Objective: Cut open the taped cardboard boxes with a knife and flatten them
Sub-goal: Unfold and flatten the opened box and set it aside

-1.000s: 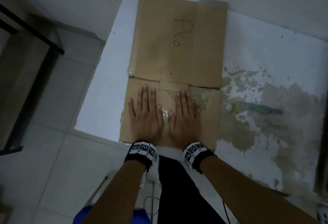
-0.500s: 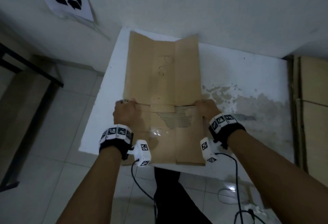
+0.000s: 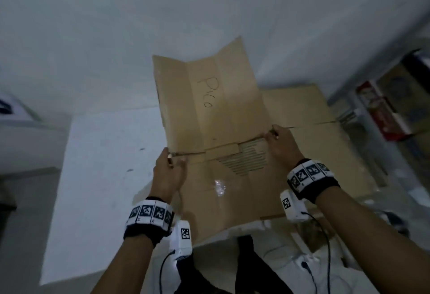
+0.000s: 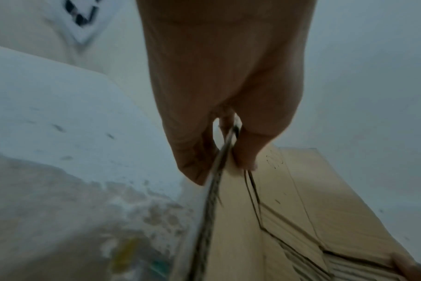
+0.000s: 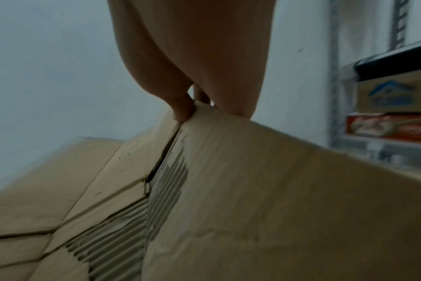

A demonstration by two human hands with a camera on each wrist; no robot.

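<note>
A flattened brown cardboard box [image 3: 223, 130] with handwriting on its upper panel hangs in the air above the white table [image 3: 104, 177]. My left hand [image 3: 171, 161] pinches its left edge at the flap seam, and my right hand [image 3: 275, 134] pinches the right edge. In the left wrist view the left hand [image 4: 225, 157] holds the thin cardboard edge [image 4: 214, 199]. Seen from the right wrist, the right hand [image 5: 197, 108] grips the cardboard [image 5: 252, 190] beside a torn, ribbed patch [image 5: 166, 190]. The knife [image 4: 130, 254] shows as a blurred yellow-green shape on the stained tabletop.
More flattened cardboard [image 3: 325, 144] lies to the right behind the held box. A metal shelf [image 5: 337, 95] with a printed carton [image 5: 392, 95] and a red package [image 3: 381, 112] stands at the far right. A white wall [image 3: 162, 26] is behind the table.
My hands went from pressing flat on the lower flaps to gripping the box's side edges. The box has since been lifted off the table and carried toward the right.
</note>
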